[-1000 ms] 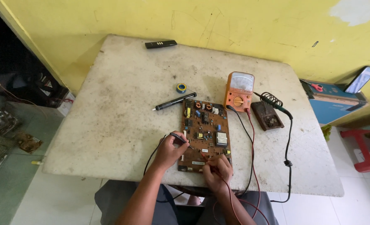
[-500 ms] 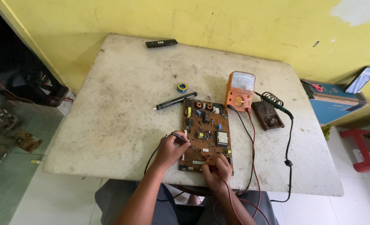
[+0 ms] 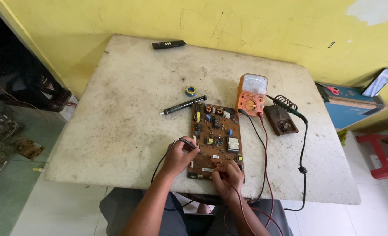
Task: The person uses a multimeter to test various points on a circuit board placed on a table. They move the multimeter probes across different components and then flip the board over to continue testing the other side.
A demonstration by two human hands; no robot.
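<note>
Yellow wall behind, and a worn, stained white table (image 3: 115, 126) pushed up against it. The brown circuit board (image 3: 215, 140) lay flat near the table's front edge, a bit right of the middle, its long side running front to back.

The left hand (image 3: 177, 158) sat at the board's left edge, fingers pinched together around a black probe (image 3: 191, 144) whose tip touched the board. The right hand (image 3: 227, 177) rested on the board's front right corner, fingers closed on a red probe; it was mostly hidden by the hand, so I couldn't tell exactly where it touched. Red and black leads (image 3: 262, 144) ran along the board's right side to the orange analog meter (image 3: 251, 94) standing just behind the board's far right corner.

Right of the meter was a dark soldering iron stand (image 3: 281, 120) with its coil, the iron's cord (image 3: 303, 166) trailing toward the front edge. A black pen-shaped tool (image 3: 183, 105) and a small blue and yellow roll (image 3: 190, 90) lay just beyond the board's far left corner. A black remote (image 3: 169, 44) lay at the far edge.

Off to the right stood a blue box (image 3: 347, 107) and a red stool (image 3: 384, 153); boards and clutter covered the green floor on the left.
</note>
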